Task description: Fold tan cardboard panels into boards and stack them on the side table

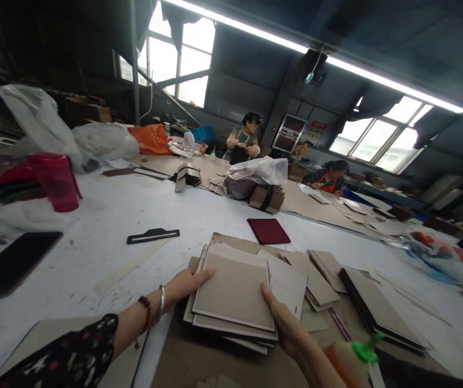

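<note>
A stack of flat beige panels point(235, 288) with dark edges is between my two hands, its sheets slightly out of line. My left hand point(191, 283) grips the left edge, thumb lying on the top panel and fingers hidden underneath. At the right edge my right hand point(286, 318) clasps the same stack, with its thumb by the top sheet. Behind and to the right of the stack, a loose pale panel point(288, 280) lies beside smaller beige pieces point(316, 277). A glue bottle with a green cap point(348, 361) is near my right forearm.
Farther right lies a pile of dark-edged panels point(385, 310). A maroon square point(268, 230) and a black slotted strip point(153, 235) lie beyond the stack. At left are a phone point(13, 264) and a pink cup point(56, 180). Two people work across the table.
</note>
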Motion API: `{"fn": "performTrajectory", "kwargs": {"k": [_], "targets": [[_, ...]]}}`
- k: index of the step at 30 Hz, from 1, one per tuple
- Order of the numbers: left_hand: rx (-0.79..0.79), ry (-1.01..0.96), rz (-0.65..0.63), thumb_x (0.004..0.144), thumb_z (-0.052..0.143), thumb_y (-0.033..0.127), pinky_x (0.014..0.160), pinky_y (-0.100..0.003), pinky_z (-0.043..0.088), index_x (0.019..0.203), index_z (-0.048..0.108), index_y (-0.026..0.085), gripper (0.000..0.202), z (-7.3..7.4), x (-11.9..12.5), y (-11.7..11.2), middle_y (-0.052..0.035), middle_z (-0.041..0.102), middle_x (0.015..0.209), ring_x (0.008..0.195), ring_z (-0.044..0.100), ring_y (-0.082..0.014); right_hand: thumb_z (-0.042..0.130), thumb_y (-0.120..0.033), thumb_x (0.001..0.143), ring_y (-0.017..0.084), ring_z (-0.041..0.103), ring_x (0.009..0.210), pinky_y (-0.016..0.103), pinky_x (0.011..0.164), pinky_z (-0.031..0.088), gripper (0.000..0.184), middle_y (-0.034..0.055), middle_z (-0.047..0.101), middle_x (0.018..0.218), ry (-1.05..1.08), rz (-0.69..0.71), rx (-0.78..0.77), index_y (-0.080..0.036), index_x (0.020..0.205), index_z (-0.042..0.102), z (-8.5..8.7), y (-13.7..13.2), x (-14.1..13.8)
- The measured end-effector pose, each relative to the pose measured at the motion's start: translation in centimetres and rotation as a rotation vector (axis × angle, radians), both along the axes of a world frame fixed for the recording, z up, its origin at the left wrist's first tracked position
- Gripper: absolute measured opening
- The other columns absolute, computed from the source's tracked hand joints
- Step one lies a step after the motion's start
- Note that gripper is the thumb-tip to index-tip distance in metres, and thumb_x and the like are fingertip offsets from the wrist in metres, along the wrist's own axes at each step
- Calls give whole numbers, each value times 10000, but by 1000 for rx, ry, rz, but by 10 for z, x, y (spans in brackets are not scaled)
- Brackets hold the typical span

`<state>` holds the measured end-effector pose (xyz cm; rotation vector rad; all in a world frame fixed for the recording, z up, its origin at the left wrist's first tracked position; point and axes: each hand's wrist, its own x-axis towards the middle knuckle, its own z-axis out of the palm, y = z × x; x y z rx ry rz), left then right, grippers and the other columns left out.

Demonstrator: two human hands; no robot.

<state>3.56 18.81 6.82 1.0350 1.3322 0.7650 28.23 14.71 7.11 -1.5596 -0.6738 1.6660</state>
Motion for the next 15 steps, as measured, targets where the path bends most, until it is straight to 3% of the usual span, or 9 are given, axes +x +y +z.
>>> {"fn": "performTrajectory", "kwargs": {"k": [6,10,15], "targets": [[-95,-210,-61,595,619,622,784,-297,489,966,614,79,658,5,5,1,-147,637,987,920,599,-255,557,-597,706,229,614,867,338,809,476,667,146,643,947,82,96,-55,-67,1110,517,8,7,4],[-148,-276,-96,644,574,631,761,-310,505,962,617,52,663,5,2,1,-167,651,925,869,617,-263,573,-571,710,230,607,881,344,828,465,649,137,640,966,42,156,-38,-63,1112,521,11,8,1],[-175,-344,-83,626,578,648,705,-324,523,979,618,64,684,10,1,-1,-156,661,890,780,637,-265,603,-487,726,226,627,813,360,815,475,634,120,651,940,173,18,92,-76,1187,459,21,0,-17]]}}
